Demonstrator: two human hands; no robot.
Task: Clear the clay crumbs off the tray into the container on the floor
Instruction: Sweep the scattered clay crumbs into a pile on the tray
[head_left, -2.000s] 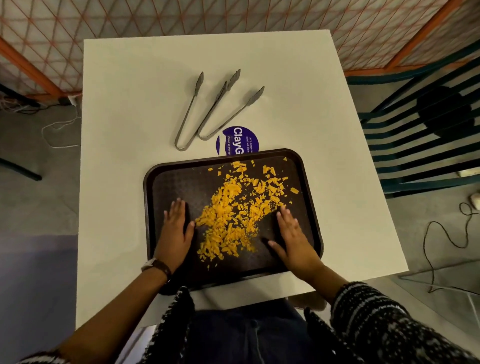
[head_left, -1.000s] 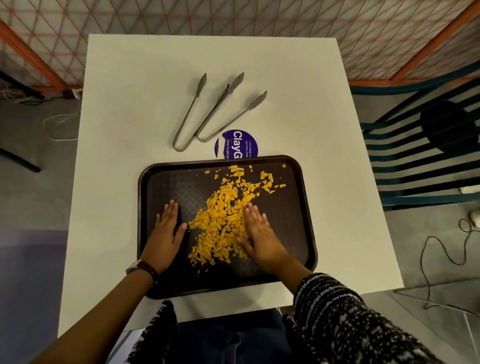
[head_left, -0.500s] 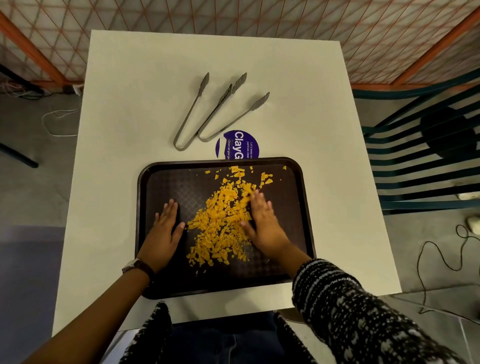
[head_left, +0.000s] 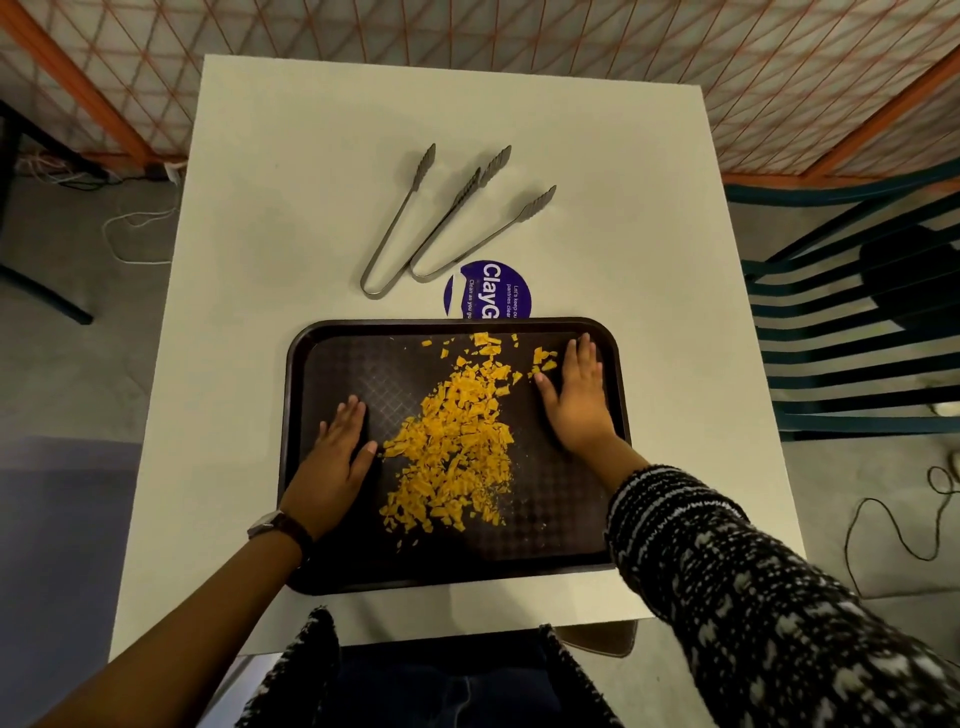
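Note:
A dark brown tray (head_left: 550, 551) lies on the white table in front of me. Orange clay crumbs (head_left: 452, 436) form a loose heap in its middle, with a few stray bits near the far rim. My left hand (head_left: 332, 462) lies flat on the tray, fingers straight, just left of the heap. My right hand (head_left: 574, 395) lies flat near the tray's far right corner, thumb beside a small clump of crumbs. No container on the floor is clearly in view.
Two metal tongs (head_left: 447, 218) lie on the white table (head_left: 270, 208) beyond the tray, next to a round purple sticker (head_left: 493, 291) partly under the tray's far rim. A green slatted chair (head_left: 857, 332) stands on the right. Cables lie on the floor on both sides.
My right hand pushed crumbs leftward into a tighter heap, then moved out to the tray's far right corner. My left hand stayed flat at the left of the heap.

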